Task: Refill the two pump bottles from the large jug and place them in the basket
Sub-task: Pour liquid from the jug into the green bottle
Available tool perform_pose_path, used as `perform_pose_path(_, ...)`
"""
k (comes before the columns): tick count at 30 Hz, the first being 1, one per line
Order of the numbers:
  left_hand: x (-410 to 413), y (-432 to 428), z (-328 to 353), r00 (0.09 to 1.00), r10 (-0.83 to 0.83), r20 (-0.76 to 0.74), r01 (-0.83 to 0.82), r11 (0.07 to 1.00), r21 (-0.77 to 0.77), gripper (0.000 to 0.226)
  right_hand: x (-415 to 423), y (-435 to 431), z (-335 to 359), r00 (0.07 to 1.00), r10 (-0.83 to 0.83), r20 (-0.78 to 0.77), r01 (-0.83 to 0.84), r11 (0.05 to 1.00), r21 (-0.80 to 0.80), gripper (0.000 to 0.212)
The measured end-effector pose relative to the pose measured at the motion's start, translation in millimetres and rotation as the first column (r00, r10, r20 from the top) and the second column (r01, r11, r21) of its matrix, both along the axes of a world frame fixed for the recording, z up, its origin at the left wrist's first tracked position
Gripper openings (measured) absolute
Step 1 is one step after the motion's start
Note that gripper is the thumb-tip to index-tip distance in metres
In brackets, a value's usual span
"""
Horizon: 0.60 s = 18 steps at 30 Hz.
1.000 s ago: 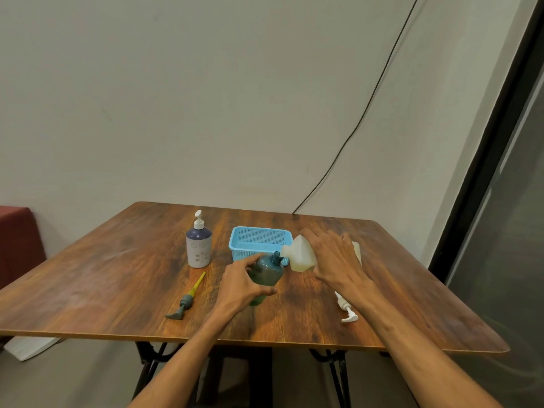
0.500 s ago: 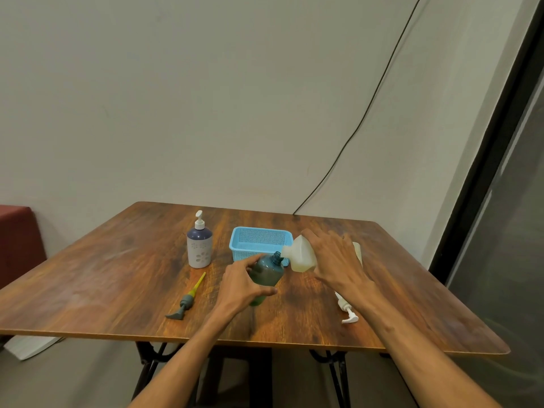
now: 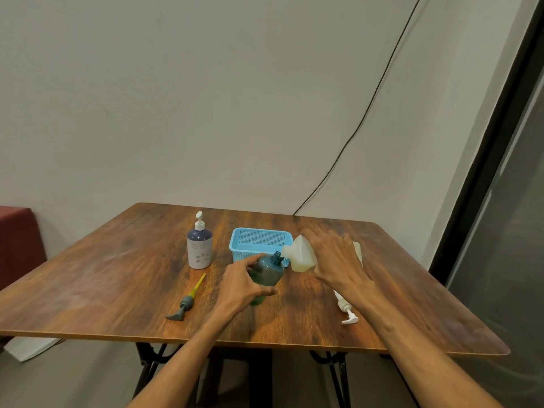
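My left hand [image 3: 240, 285] grips a teal-green bottle [image 3: 267, 272] that has no pump on it and tilts to the right. My right hand [image 3: 335, 263] holds a large whitish jug [image 3: 301, 254] tipped over, its spout touching the bottle's open neck. A blue mesh basket [image 3: 260, 241] stands just behind them with nothing visible inside. A purple-and-white pump bottle [image 3: 199, 245] stands upright to the left of the basket, its pump fitted. A grey pump with a yellow tube [image 3: 188, 298] lies on the table at the left. A white pump [image 3: 346, 310] lies at the right, under my right forearm.
The wooden table [image 3: 103, 275] has its front edge close to me and a rounded right corner. A black cable [image 3: 353, 134] runs down the wall to the table's back edge. A dark red seat [image 3: 17, 237] sits at the far left, a dark door frame [image 3: 485, 172] at the right.
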State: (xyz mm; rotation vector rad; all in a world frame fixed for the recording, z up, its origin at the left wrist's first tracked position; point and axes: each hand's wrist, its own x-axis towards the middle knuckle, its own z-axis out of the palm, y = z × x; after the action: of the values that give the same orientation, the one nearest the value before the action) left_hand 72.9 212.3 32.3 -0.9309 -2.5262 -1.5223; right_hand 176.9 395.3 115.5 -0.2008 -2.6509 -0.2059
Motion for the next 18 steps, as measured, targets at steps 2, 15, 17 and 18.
perform_pose_path(2,-0.1,0.4,0.1,1.0,-0.001,0.001,0.001,1.0,-0.004,0.087,0.3,0.0,0.4,1.0,0.003,0.0,-0.003,1.0,-0.002,0.064)
perform_pose_path(15,0.9,1.3,-0.9,1.0,0.022,0.01,-0.022,1.0,0.004,0.092,1.1,-1.2,0.4,1.0,0.007,-0.013,-0.008,1.0,-0.009,0.063)
perform_pose_path(17,1.1,1.6,-0.4,1.0,0.023,0.009,-0.023,1.0,0.005,0.092,0.7,-0.7,0.5,1.0,0.006,-0.016,-0.006,1.0,0.001,0.062)
perform_pose_path(18,1.4,1.8,-0.1,1.0,0.023,0.007,-0.023,1.0,0.004,0.091,0.8,-0.5,0.5,1.0,0.007,-0.018,-0.007,1.0,-0.005,0.063)
